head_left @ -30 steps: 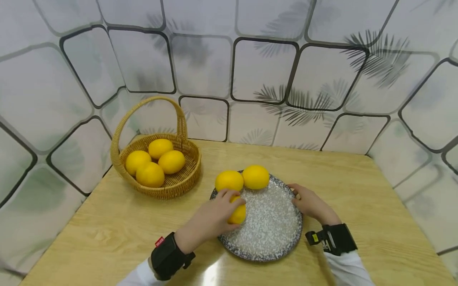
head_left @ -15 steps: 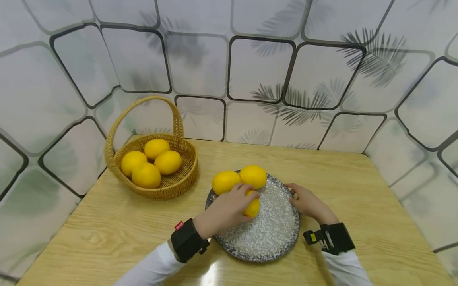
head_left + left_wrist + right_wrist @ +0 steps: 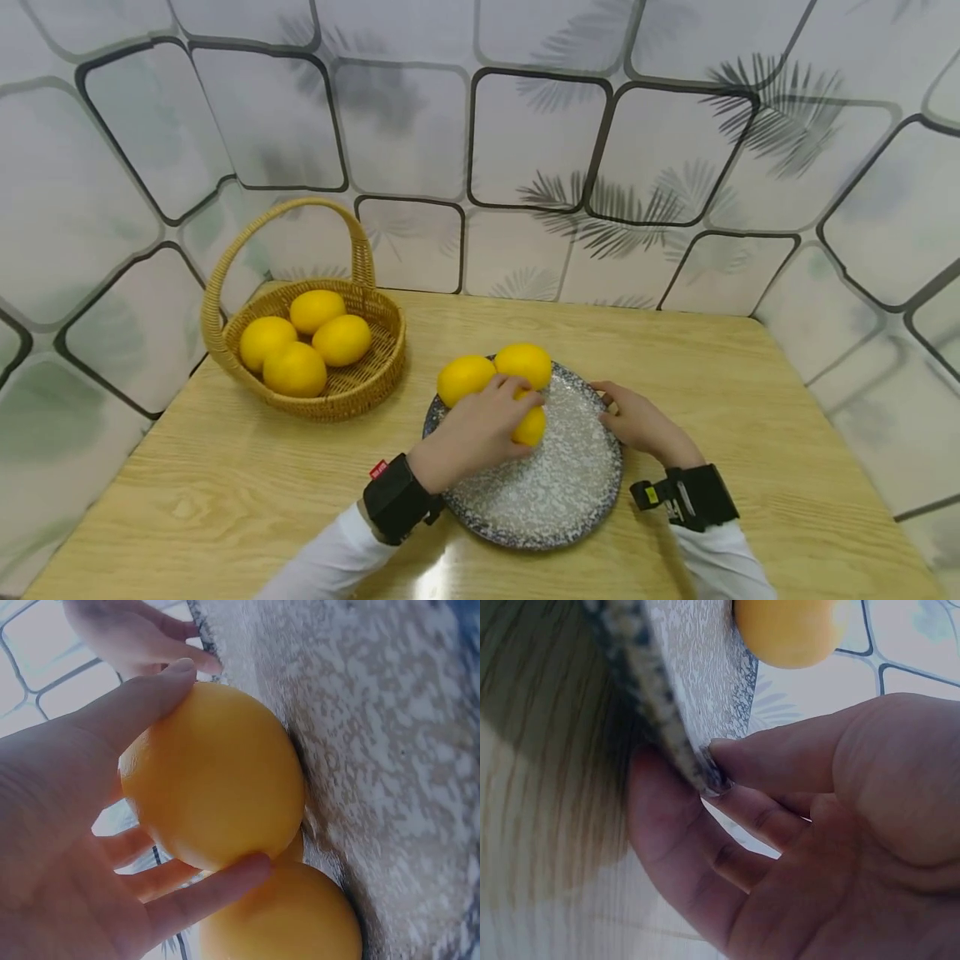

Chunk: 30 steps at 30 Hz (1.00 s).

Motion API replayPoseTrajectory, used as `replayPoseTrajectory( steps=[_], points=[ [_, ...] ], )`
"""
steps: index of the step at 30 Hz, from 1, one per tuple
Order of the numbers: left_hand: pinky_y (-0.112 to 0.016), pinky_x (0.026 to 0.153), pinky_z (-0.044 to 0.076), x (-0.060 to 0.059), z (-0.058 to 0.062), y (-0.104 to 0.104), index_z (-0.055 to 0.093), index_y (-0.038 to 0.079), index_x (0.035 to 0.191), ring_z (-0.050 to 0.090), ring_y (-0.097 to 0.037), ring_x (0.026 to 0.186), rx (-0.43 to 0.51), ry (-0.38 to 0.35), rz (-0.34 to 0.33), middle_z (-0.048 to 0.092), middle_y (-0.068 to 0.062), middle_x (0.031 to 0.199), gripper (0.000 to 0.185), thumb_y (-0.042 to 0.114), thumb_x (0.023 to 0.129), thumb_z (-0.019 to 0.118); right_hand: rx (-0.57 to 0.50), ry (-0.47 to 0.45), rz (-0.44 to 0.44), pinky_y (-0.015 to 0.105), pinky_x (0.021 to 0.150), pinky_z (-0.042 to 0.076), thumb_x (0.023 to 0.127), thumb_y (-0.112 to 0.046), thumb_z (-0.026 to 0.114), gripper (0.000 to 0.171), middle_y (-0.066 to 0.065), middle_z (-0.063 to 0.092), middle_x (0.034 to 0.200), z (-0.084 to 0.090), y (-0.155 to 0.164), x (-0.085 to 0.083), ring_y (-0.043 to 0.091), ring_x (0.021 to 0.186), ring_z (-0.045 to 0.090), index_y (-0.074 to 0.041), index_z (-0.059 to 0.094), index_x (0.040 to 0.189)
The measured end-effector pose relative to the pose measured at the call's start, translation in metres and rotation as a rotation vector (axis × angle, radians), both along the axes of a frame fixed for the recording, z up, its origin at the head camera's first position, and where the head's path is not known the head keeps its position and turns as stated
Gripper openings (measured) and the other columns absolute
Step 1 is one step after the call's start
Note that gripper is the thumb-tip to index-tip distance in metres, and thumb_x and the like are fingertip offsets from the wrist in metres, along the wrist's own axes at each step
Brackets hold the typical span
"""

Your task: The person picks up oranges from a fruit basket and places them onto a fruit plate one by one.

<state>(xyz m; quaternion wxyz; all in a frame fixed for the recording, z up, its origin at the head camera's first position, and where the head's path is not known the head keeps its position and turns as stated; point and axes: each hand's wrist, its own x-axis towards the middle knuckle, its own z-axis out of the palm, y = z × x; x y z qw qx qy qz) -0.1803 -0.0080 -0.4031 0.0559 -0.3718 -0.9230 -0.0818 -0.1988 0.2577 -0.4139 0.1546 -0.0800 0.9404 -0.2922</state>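
My left hand (image 3: pixel 476 429) grips a yellow lemon (image 3: pixel 531 427) low over the speckled grey plate (image 3: pixel 562 492). In the left wrist view, the thumb lies on one side of this lemon (image 3: pixel 217 776) and the fingers on the other. It sits against or just above the plate surface. Two more lemons, one at the left (image 3: pixel 465 379) and one at the back (image 3: pixel 525 364), rest at the plate's far-left rim, partly behind my left hand. At the plate's right side, my right hand (image 3: pixel 647 423) pinches the rim, thumb above and fingers beneath, as the right wrist view shows (image 3: pixel 780 847).
A wicker basket (image 3: pixel 341 408) with a tall arched handle stands at the back left, with several lemons (image 3: pixel 296 369) inside. Patterned walls (image 3: pixel 540 142) border the back and sides of the wooden table (image 3: pixel 225 500).
My left hand has carried its lemon rightward across the plate, away from the left rim. My right hand keeps its hold on the rim. The head view has turned slightly.
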Motion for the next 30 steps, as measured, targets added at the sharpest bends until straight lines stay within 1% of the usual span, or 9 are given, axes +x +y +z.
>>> replayPoseTrajectory(
  steps=[2,6,9,16,24,30],
  points=[
    [-0.030,0.079,0.059,0.000,0.000,-0.002,0.059,0.025,0.137,0.056,-0.023,0.127,0.006,-0.011,0.012,0.056,-0.003,0.142,0.056,0.050,0.089,0.075,-0.002,-0.002,0.001,0.032,0.069,0.047,0.099,-0.005,0.053,0.053,0.024,0.062,0.117,-0.001,-0.001,-0.001,0.021,0.085,0.057,0.005,0.041,0.150],
    [-0.031,0.083,0.059,-0.001,0.001,-0.003,0.060,0.026,0.138,0.057,-0.021,0.126,0.006,-0.002,0.002,0.056,-0.003,0.143,0.056,0.051,0.090,0.073,-0.012,-0.006,-0.010,0.032,0.067,0.046,0.098,-0.005,0.053,0.053,0.023,0.062,0.115,-0.001,-0.001,0.000,0.021,0.083,0.056,0.006,0.041,0.149],
    [-0.033,0.088,0.059,0.000,0.003,-0.002,0.060,0.027,0.139,0.058,-0.022,0.128,-0.004,0.007,0.002,0.056,-0.003,0.145,0.056,0.052,0.091,0.072,-0.016,-0.004,-0.012,0.031,0.066,0.046,0.098,-0.004,0.053,0.053,0.023,0.062,0.115,-0.002,-0.001,-0.001,0.020,0.081,0.055,0.006,0.041,0.149],
    [-0.036,0.101,0.055,0.001,0.007,-0.003,0.060,0.026,0.140,0.056,-0.023,0.132,-0.022,0.001,0.009,0.055,-0.004,0.147,0.055,0.051,0.092,0.071,-0.016,-0.012,-0.015,0.031,0.065,0.045,0.099,-0.004,0.053,0.053,0.023,0.061,0.114,-0.002,-0.002,-0.001,0.020,0.078,0.054,0.006,0.041,0.150],
    [-0.035,0.102,0.054,0.002,0.011,-0.003,0.061,0.026,0.139,0.057,-0.023,0.131,-0.011,0.011,0.003,0.055,-0.002,0.146,0.050,0.048,0.094,0.069,-0.018,0.001,-0.006,0.032,0.066,0.046,0.099,-0.004,0.053,0.053,0.023,0.061,0.113,-0.002,-0.001,0.001,0.020,0.080,0.054,0.006,0.041,0.149],
    [-0.039,0.106,0.052,0.002,0.015,-0.007,0.061,0.023,0.139,0.056,-0.025,0.133,0.010,-0.026,0.018,0.055,-0.005,0.148,0.053,0.051,0.094,0.068,0.003,0.013,0.002,0.032,0.068,0.046,0.099,-0.004,0.053,0.052,0.023,0.062,0.114,-0.001,-0.001,0.000,0.021,0.084,0.056,0.006,0.042,0.149]
  ],
)
